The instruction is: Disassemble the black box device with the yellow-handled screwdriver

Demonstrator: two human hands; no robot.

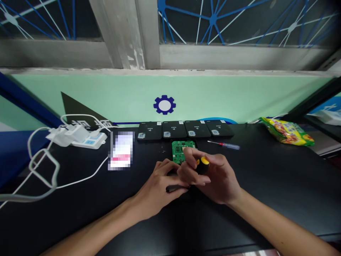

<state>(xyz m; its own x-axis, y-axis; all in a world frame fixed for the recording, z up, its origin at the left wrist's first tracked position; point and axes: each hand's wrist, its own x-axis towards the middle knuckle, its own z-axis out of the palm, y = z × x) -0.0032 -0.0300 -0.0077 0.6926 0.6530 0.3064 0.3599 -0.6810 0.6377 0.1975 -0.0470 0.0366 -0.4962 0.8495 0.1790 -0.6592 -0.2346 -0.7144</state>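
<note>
A green circuit board (178, 146) sits in an opened black device case (173, 188) on the dark table, partly covered by my hands. My left hand (162, 181) grips the near left side of the case, fingers curled round its edge. In my right hand (221, 174), a screwdriver with a black and yellow handle (204, 164) is held between thumb and fingers above the board. Its shaft and tip are hidden behind the fingers. Left of the board lie several tiny pieces, perhaps screws (162, 149).
Several black boxes (149, 131) line the wall side. A second screwdriver (229, 145) with a clear handle lies right of the board. At left are a blurred-out phone (122, 151), a white power strip (92, 140) and cables. A yellow-green snack bag (289, 132) is at right.
</note>
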